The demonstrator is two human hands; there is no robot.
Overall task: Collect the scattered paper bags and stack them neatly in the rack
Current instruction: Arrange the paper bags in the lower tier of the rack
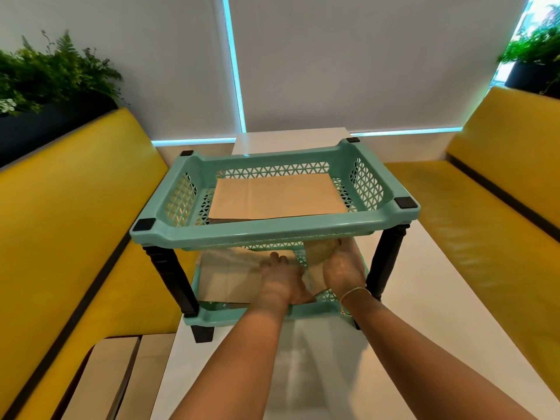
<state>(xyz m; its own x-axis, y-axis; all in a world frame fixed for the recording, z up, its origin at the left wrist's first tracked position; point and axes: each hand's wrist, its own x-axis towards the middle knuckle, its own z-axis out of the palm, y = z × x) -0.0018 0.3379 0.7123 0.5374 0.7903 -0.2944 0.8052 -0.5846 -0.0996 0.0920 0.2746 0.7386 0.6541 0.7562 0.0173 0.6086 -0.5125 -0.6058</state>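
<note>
A teal two-tier plastic rack (272,230) with black legs stands on the white table (403,286). A neat stack of brown paper bags (277,197) lies flat in its top tray. Both my hands reach into the lower tray. My left hand (281,278) presses flat on brown paper bags (224,275) lying there. My right hand (341,266) holds the right side of a bag (315,253) that tilts up under the top tray; its fingers are partly hidden by the tray's rim.
Yellow benches flank the table on the left (75,222) and right (485,213). More brown paper bags (112,377) lie on the left bench at the bottom edge. Planters with greenery (51,77) stand behind the bench backs. A window blind (333,62) closes off the far end.
</note>
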